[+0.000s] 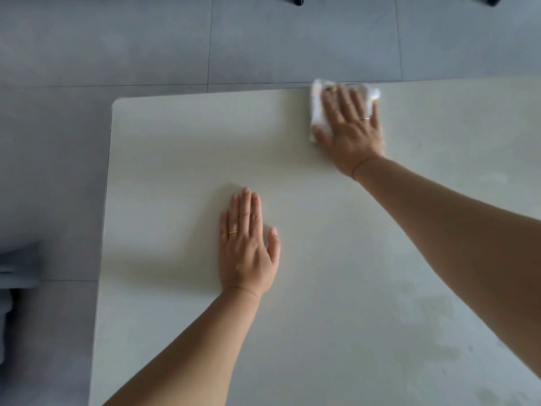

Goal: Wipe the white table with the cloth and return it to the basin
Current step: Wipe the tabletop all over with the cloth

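Note:
The white table (pixel 181 159) fills most of the view. A white cloth (pixel 316 106) lies at the table's far edge, right of centre. My right hand (pixel 349 127) presses flat on the cloth with straight, spread fingers and covers most of it. My left hand (pixel 248 244) rests flat on the bare tabletop nearer to me, fingers straight and together. The basin is not in view.
Grey floor tiles (pixel 146 45) lie beyond the table's far edge and along its left side. Faint damp streaks (pixel 433 312) show on the tabletop at the lower right. A blurred grey object (pixel 17 268) sits at the left edge. Dark furniture legs (pixel 298 0) stand at the top.

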`<state>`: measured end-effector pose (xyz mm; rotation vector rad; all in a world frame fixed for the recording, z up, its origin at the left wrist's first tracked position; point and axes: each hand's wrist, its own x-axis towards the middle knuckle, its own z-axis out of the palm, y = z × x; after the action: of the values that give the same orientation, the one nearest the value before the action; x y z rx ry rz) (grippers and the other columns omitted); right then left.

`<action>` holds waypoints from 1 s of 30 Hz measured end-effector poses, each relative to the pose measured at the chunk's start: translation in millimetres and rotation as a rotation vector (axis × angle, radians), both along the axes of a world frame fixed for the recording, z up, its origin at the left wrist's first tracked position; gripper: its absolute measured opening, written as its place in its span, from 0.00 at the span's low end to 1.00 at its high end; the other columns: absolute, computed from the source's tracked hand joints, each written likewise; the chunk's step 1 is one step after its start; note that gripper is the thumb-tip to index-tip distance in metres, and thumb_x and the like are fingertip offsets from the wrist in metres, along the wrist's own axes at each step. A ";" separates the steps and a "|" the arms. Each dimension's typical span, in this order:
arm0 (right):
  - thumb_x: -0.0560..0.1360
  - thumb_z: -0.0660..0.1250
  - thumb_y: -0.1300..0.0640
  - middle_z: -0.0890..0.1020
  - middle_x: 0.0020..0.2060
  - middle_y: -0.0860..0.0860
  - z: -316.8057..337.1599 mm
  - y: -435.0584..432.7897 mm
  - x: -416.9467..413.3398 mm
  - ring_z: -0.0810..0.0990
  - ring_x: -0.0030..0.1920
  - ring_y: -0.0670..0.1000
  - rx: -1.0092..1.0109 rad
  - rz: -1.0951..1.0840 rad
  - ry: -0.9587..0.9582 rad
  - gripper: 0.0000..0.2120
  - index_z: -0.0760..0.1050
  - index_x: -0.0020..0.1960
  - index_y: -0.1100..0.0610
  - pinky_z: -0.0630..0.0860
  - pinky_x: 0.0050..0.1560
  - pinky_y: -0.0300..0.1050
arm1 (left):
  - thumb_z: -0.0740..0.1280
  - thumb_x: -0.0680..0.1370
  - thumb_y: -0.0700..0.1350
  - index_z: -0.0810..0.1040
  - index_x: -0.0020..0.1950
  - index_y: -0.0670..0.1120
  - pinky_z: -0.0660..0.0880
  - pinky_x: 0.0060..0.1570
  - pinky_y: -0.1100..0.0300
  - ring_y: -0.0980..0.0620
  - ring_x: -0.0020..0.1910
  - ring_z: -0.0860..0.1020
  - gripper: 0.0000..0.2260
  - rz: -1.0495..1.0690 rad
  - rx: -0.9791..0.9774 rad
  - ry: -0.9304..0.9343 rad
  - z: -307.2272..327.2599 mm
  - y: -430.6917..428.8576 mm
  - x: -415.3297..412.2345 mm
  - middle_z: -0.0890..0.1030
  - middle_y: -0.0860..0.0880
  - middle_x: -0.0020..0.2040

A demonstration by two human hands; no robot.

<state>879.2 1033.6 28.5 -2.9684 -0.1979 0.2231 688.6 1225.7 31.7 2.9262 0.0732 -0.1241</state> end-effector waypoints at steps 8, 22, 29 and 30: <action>0.79 0.49 0.39 0.49 0.78 0.48 4.8 28.4 -38.7 0.44 0.77 0.53 0.014 0.198 -0.013 0.30 0.46 0.78 0.47 0.38 0.75 0.56 | 0.51 0.77 0.52 0.59 0.76 0.39 0.53 0.73 0.48 0.44 0.76 0.58 0.29 0.006 0.035 -0.012 -0.8 -1.3 -1.9 0.59 0.43 0.76; 0.79 0.48 0.38 0.48 0.78 0.47 6.0 8.5 -36.3 0.44 0.77 0.51 -0.036 0.337 0.009 0.31 0.45 0.78 0.46 0.38 0.74 0.54 | 0.51 0.77 0.51 0.61 0.75 0.38 0.55 0.73 0.45 0.42 0.75 0.59 0.29 0.007 0.039 -0.027 -0.9 -4.5 -1.9 0.60 0.41 0.76; 0.78 0.47 0.38 0.45 0.78 0.48 3.8 -65.5 1.9 0.41 0.77 0.53 0.012 -0.241 0.051 0.32 0.44 0.78 0.47 0.37 0.74 0.57 | 0.54 0.76 0.52 0.62 0.74 0.38 0.48 0.73 0.48 0.41 0.75 0.59 0.30 0.106 0.010 -0.091 8.0 -38.8 -1.2 0.62 0.39 0.75; 0.77 0.48 0.38 0.46 0.78 0.49 4.5 -49.2 -3.2 0.42 0.77 0.54 0.022 -0.284 0.050 0.33 0.44 0.78 0.48 0.36 0.74 0.59 | 0.53 0.76 0.53 0.61 0.75 0.38 0.50 0.73 0.48 0.41 0.75 0.59 0.30 0.097 -0.006 -0.069 6.6 -51.1 -7.4 0.61 0.40 0.75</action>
<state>876.1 984.4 33.0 -2.9191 0.2250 0.2558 681.2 1174.6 38.3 2.9117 0.2027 -0.0077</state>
